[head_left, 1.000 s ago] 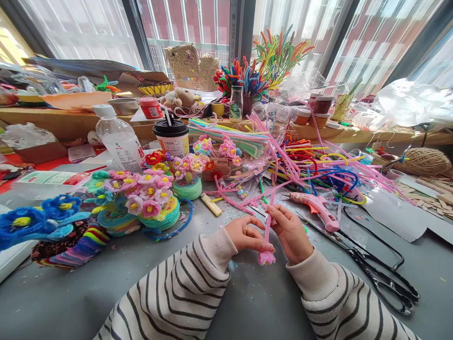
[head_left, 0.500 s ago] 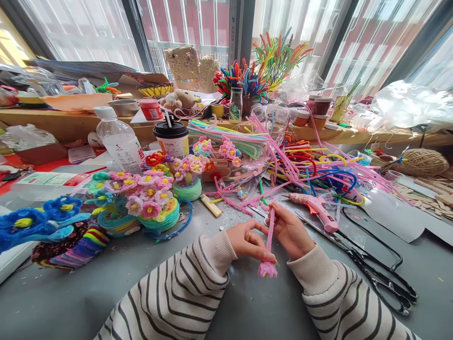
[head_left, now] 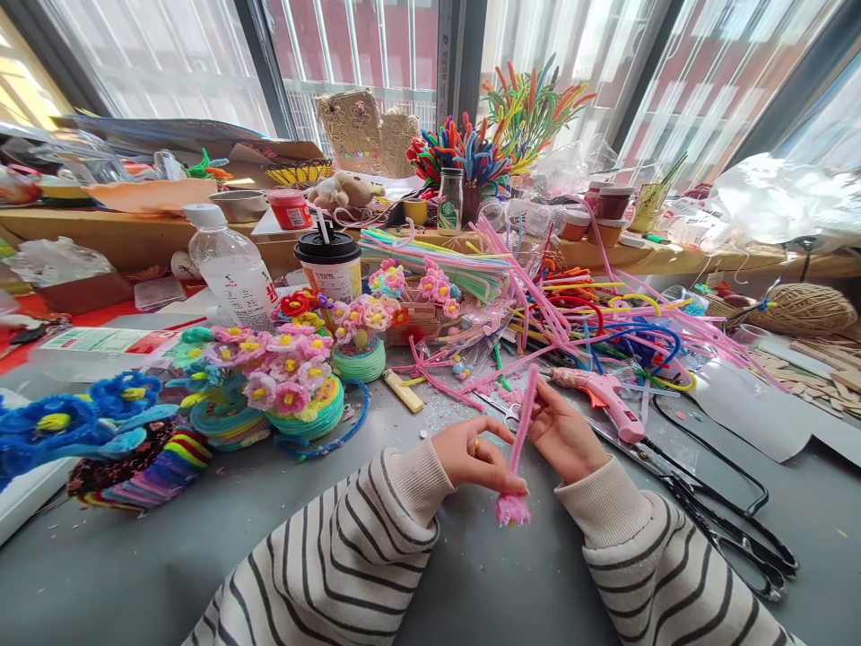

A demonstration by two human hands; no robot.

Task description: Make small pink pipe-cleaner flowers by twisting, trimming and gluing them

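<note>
My left hand (head_left: pixel 479 458) pinches a small pink pipe-cleaner flower (head_left: pixel 514 510) just above its head, which hangs downward over the table. From there the fuzzy pink stem (head_left: pixel 523 417) rises, leaning slightly right. My right hand (head_left: pixel 563 435) has its fingers curled at the upper stem, whose free tip sticks out above them; the contact of thumb and stem is partly hidden. Behind the hands lie pink pipe cleaners (head_left: pixel 447 384) and scattered glitter. A pink glue gun (head_left: pixel 605 402) rests right of my right hand.
Black-handled scissors (head_left: pixel 723 516) lie at right. Pots of pipe-cleaner flowers (head_left: pixel 292 368) stand at left, with a plastic bottle (head_left: pixel 232 274) and a lidded cup (head_left: pixel 329 260) behind. A lighter (head_left: pixel 404 391) lies mid-table. Bundled pipe cleaners (head_left: pixel 437 256) and a twine ball (head_left: pixel 804 308) sit farther back.
My right hand has slid down and right from the stem's tip, which now shows above the fingers. The stem tilts more to the right. My left hand keeps its pinch.
</note>
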